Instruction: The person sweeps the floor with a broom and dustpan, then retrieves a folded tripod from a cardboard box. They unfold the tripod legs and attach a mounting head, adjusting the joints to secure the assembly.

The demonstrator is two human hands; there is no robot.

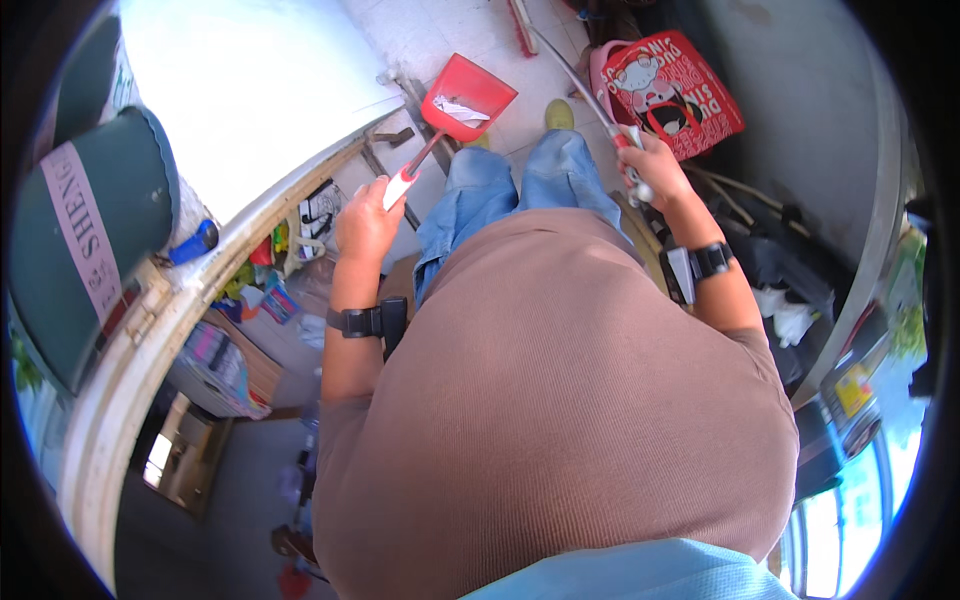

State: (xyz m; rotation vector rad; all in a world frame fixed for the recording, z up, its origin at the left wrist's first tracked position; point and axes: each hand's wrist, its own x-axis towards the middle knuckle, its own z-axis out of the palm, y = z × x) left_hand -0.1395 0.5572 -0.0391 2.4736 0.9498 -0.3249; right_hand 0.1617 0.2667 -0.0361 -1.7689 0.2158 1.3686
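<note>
My left hand (364, 226) is wrapped round the white and red grip of a red dustpan (482, 82), held out in front of me with its metal shaft tilted up to the pan. Some crumpled white paper (460, 111) lies in the pan. On the other side, my right hand (654, 170) grips a broom (573, 72) by its slim metal handle. The broom's red brush head (522, 30) is at the top of the view, near the floor. Something whitish, too unclear to name, shows beneath my right fingers.
A red bag with cartoon print (700, 95) stands right of the broom. At left are a white tabletop (260, 90), a dark green container (95, 235) and a blue-handled object (194, 243). Packages and a box (215, 370) sit below the tabletop. Pale floor tiles (415, 30) lie ahead.
</note>
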